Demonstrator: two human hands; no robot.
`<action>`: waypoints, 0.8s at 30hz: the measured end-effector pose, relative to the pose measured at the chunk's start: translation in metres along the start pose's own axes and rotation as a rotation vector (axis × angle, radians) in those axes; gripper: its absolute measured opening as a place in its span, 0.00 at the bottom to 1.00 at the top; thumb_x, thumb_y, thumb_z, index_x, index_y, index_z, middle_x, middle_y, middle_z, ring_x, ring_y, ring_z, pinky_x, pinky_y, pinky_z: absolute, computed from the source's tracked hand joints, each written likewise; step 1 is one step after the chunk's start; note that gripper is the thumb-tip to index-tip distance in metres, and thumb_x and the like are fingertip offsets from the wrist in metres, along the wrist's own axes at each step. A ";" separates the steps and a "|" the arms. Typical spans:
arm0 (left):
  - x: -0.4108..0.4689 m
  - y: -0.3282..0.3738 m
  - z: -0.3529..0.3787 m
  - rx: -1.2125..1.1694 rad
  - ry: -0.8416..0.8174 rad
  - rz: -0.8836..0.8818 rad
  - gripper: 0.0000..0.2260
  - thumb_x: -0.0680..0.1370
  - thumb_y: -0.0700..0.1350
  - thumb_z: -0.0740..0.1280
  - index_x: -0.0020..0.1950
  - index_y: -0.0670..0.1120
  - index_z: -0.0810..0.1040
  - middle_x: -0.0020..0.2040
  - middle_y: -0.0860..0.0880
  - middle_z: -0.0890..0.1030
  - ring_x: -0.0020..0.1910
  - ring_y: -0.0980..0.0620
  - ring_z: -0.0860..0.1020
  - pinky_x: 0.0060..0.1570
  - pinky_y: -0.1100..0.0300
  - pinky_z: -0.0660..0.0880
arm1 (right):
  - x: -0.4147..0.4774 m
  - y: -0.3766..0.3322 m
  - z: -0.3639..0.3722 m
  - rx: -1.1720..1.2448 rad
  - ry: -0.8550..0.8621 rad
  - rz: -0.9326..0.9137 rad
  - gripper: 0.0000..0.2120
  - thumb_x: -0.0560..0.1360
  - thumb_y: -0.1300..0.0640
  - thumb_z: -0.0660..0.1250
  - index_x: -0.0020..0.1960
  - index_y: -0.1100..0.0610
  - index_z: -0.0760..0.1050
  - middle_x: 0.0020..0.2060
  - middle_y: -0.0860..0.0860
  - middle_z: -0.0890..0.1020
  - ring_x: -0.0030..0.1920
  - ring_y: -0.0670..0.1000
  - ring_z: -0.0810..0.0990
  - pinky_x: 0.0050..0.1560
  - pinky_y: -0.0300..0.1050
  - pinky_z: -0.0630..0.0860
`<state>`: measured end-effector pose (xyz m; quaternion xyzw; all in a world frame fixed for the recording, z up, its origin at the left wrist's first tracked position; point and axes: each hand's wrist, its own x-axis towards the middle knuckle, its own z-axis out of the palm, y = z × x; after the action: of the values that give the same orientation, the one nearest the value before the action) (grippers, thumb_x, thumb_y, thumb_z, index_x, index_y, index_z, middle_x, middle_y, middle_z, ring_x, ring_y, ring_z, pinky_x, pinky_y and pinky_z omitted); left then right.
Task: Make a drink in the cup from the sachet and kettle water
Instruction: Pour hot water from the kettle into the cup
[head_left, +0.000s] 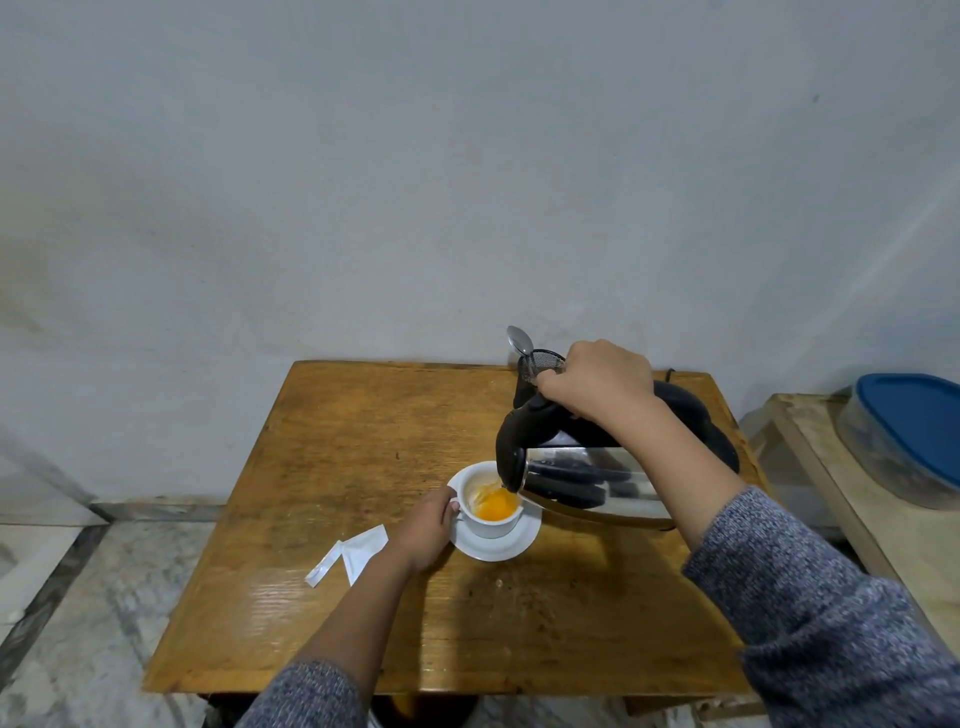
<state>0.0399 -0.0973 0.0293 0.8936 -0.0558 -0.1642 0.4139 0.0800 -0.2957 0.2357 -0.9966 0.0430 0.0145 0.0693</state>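
Wooden table (363, 441): tilted kettle (587, 483) over cup (491, 512) (spout hidden).

Single head-worn wide-angle view, looking forward and down onto a small wooden table (363, 467).

The camera sits above the near edge of the table, facing the pale wall behind it; the table fills the lower middle of the frame, close enough that both forearms reach in from the bottom edge; the upper half is wall beyond the table's far edge; the lens bends straight lines, so the table's sides splay outward toward the viewer; marble floor shows left of the table; a second wooden surface carrying a blue-lidded container (914, 436) is cut off at the frame's right, beside the table; there is no second view.
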 end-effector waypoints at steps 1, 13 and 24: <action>0.000 0.000 0.000 -0.001 0.002 -0.003 0.11 0.80 0.47 0.54 0.57 0.46 0.73 0.56 0.45 0.77 0.53 0.49 0.75 0.51 0.57 0.70 | 0.000 0.001 0.000 0.000 0.002 0.001 0.15 0.72 0.47 0.61 0.31 0.54 0.67 0.28 0.49 0.73 0.29 0.49 0.71 0.29 0.40 0.62; 0.000 0.002 0.002 0.002 0.006 -0.009 0.11 0.81 0.46 0.54 0.58 0.47 0.73 0.58 0.45 0.77 0.52 0.52 0.74 0.50 0.60 0.68 | -0.005 0.002 0.000 0.001 -0.014 0.028 0.15 0.72 0.47 0.62 0.31 0.54 0.67 0.28 0.49 0.73 0.30 0.49 0.71 0.29 0.39 0.62; 0.002 0.001 0.002 0.006 -0.003 -0.020 0.12 0.80 0.46 0.54 0.59 0.47 0.73 0.58 0.44 0.77 0.52 0.51 0.74 0.51 0.60 0.68 | -0.008 0.004 -0.003 -0.018 -0.017 0.028 0.14 0.72 0.48 0.61 0.31 0.54 0.66 0.29 0.49 0.72 0.34 0.52 0.74 0.31 0.39 0.64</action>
<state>0.0405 -0.1001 0.0281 0.8951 -0.0478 -0.1695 0.4097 0.0712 -0.2996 0.2382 -0.9963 0.0565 0.0243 0.0605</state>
